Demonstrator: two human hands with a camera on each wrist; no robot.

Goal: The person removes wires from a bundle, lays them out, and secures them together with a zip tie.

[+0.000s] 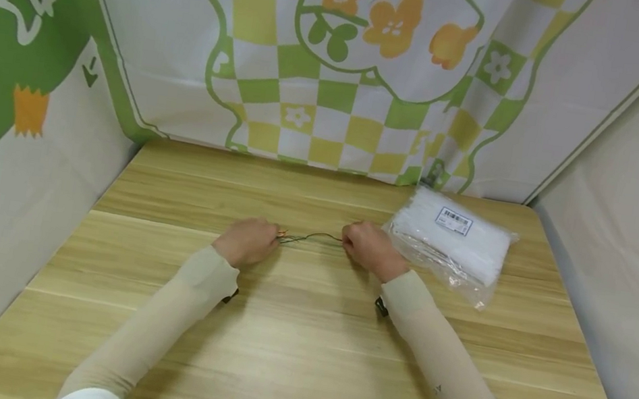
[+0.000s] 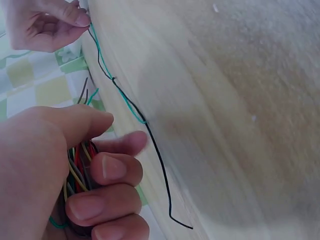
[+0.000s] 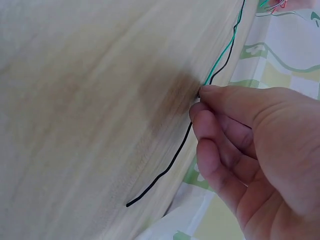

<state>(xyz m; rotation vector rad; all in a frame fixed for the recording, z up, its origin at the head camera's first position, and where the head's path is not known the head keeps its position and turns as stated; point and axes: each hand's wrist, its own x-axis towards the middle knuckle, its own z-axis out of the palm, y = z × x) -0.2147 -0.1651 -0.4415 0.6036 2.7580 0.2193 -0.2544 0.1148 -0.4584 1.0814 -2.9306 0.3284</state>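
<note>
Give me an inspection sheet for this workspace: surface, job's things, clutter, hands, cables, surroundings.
Surface: wooden table, bare in front.
Job's things: wire bundle in the left hand; green and black wires stretched to the right hand.
Clutter: plastic bag of white items beside the right hand.
Hands: left grips the bundle; right pinches the two wires.
Cables: nothing seen beyond those wires.
Surroundings: patterned cloth backdrop on three sides.

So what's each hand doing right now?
Left hand: grips a bundle of wires.
Right hand: pinches the green and black wires.
</note>
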